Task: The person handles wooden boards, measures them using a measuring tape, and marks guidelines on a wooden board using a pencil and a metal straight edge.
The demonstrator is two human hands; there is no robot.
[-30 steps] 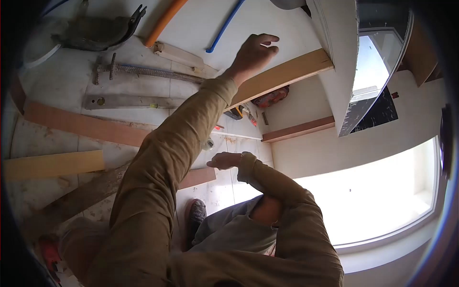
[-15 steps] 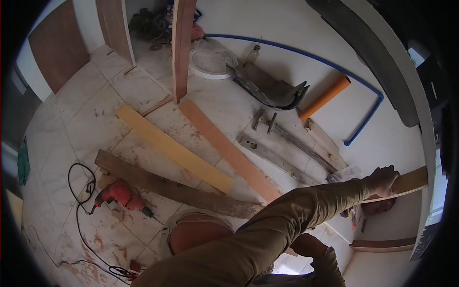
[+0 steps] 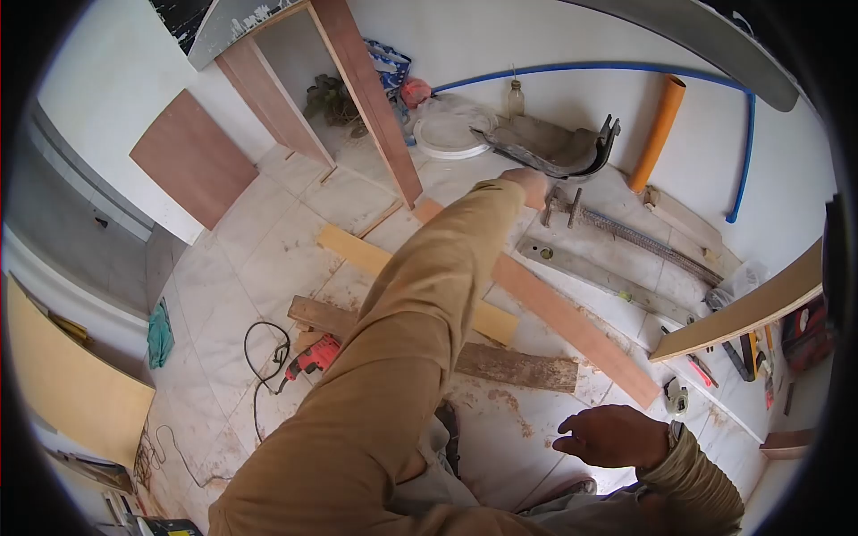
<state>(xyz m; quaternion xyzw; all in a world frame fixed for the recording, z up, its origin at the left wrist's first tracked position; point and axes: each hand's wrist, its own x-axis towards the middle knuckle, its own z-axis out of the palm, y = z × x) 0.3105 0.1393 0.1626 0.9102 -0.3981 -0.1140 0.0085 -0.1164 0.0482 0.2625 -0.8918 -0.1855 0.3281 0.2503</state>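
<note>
My left hand (image 3: 529, 186) is at the end of the outstretched arm, beside the dark curved tray (image 3: 559, 147) and the metal bar clamp (image 3: 626, 234); its fingers are mostly hidden and blurred. Low on the right, my right hand (image 3: 617, 438) hangs over the tiled floor with loosely bent fingers apart and nothing in it. A reddish plank (image 3: 572, 326) runs diagonally between the hands. The metal level (image 3: 594, 277) lies alongside it. My left sleeve crosses over a yellowish plank (image 3: 357, 252) and a dark, worn plank (image 3: 518, 368).
A red drill (image 3: 313, 355) with a black cable is on the floor at left. An upright wooden frame (image 3: 371, 103) stands at the top. An orange pipe (image 3: 659, 134) and a blue pipe (image 3: 746, 161) lean near the wall. A raised board (image 3: 746, 313) juts in at right.
The view has swung left. My left hand has left the raised board at right and is now near the dark tray. More of my right hand shows.
</note>
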